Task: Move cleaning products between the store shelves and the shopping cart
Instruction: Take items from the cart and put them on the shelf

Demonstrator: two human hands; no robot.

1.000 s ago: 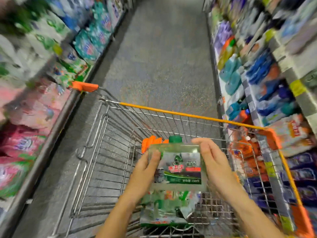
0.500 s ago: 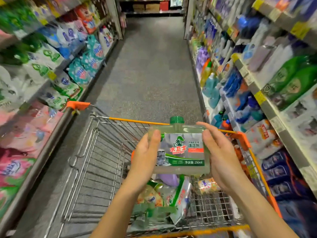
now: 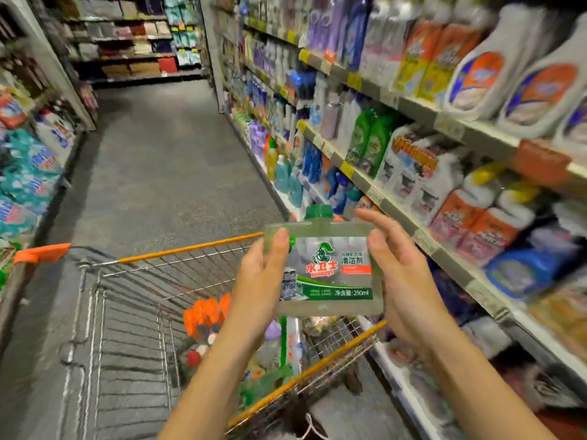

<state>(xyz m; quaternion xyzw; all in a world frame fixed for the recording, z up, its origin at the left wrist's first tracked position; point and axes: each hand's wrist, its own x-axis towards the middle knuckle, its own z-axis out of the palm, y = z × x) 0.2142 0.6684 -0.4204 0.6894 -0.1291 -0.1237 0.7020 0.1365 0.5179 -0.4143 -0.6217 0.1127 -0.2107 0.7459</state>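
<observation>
a: where is the cleaner bottle (image 3: 327, 274)?
b: upright above the shopping cart (image 3: 187, 249) — the left hand (image 3: 259, 287) and the right hand (image 3: 401, 281) grip its two sides, thumbs on the front, other fingers mostly hidden behind.
a: and the shelves (image 3: 395, 212)?
b: near, on the right.

shelves (image 3: 422, 241): detergent bottles (image 3: 370, 141) | shopping cart (image 3: 187, 250): packaged products (image 3: 206, 315) | floor (image 3: 158, 169): shopping cart

Between both hands: translucent green plastic cleaner bottle (image 3: 324, 268), glossy printed label, ribbed cap. Below hands: bare metal-wire shopping cart (image 3: 133, 312), orange plastic trim. Beyond: speckled matt floor (image 3: 165, 160).
</observation>
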